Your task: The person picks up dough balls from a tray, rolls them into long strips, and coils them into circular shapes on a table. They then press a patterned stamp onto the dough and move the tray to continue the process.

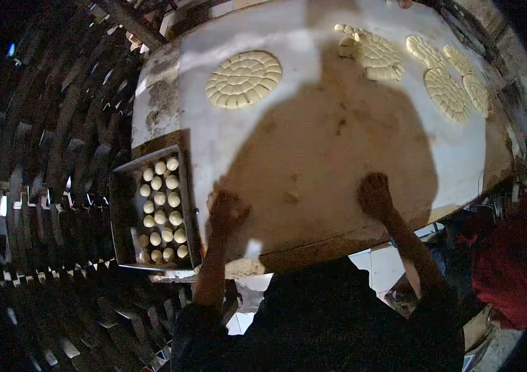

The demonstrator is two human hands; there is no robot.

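The person leans over a big white work table (226,142), their shadow falling dark across its middle. The left hand (226,211) rests on the table near its front edge, just beside the right rim of a metal tray (122,211); the fingers look loosely curled, but in the shadow I cannot tell whether they pinch anything. The right hand (375,195) lies on the table surface further right, well apart from the left, fingers pointing away from the body; whether it is flat or cupped over something is hidden by the gloom.

The tray sits at the table's left edge and holds small pale dough balls (161,211) lined up in about 3 columns. At the far side of the table lies a round disc of dough pieces (243,79) packed in rings, lit brightly. To the far right are more such discs (446,93), one unfinished disc (375,53) among them with loose pieces at its edge
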